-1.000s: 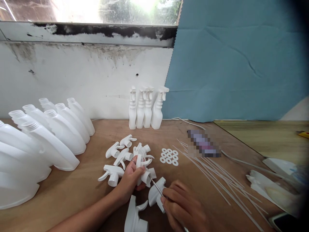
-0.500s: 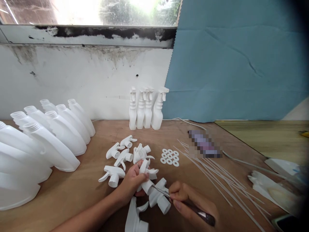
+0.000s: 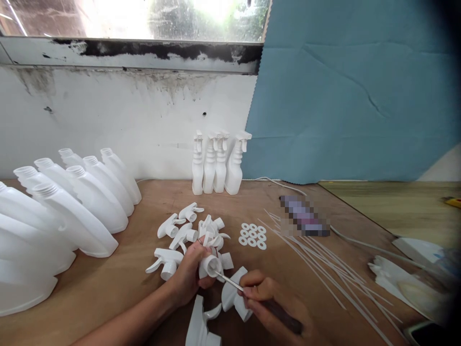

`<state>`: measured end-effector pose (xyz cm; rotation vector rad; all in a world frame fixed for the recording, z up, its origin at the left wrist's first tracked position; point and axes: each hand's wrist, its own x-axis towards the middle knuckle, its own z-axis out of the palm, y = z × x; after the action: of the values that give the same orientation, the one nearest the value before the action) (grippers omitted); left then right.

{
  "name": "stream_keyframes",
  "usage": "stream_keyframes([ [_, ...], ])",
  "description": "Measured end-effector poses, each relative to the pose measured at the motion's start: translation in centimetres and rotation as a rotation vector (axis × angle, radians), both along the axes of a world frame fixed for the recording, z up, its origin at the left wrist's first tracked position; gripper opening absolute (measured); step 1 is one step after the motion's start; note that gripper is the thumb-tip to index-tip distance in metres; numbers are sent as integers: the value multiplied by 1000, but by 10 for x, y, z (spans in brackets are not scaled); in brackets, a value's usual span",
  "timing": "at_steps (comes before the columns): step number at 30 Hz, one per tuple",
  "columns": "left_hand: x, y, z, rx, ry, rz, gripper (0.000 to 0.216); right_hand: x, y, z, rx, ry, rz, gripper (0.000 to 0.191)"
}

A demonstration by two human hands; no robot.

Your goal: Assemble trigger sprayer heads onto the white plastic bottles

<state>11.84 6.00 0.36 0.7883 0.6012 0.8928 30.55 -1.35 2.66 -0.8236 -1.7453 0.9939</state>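
My left hand is closed around a white trigger spray head, whose round collar opening faces me. In my right hand is a thin metal tool with a dark handle, possibly a screwdriver or tweezers. Its tip reaches into the collar opening; the very end is hidden there. Loose white spray heads lie to the left of and behind my left hand. Another spray head lies beneath the tool, and one more sits at the near edge of view.
White washers lie in rows right of centre, beside long thin white tubes. Open white bottles stand at the left. Several bottles with spray heads stand by the wall. A blurred-out flat object and plastic bags are rightward.
My left hand has turned the spray head so its collar opening faces me more. My right hand has shifted slightly left, keeping the tool's tip at the opening.
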Motion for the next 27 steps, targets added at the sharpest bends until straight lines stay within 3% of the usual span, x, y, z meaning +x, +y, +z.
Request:
stream_keyframes([
  [5, 3, -1, 0, -20, 16, 24, 27, 2, 5, 4, 282, -148, -63, 18],
  [10, 5, 2, -6, -5, 55, 72, 23, -1, 14, 4, 684, -404, -95, 22],
  [12, 4, 3, -6, -1, 61, 77, 21, -5, 13, 4, 753, -458, -82, 21],
  [14, 4, 4, -5, -9, 58, 76, 20, -7, 11, 4, 696, -463, -83, 22],
  [18, 4, 3, -1, -29, 54, 58, 20, -6, 6, 9, 393, -328, -120, 20],
  [24, 3, 3, 0, -20, 40, -6, 23, 7, 5, 18, -45, -128, -62, 13],
  [27, 2, 3, -1, -37, 38, -26, 24, 10, 6, 20, -171, -81, -20, 13],
])
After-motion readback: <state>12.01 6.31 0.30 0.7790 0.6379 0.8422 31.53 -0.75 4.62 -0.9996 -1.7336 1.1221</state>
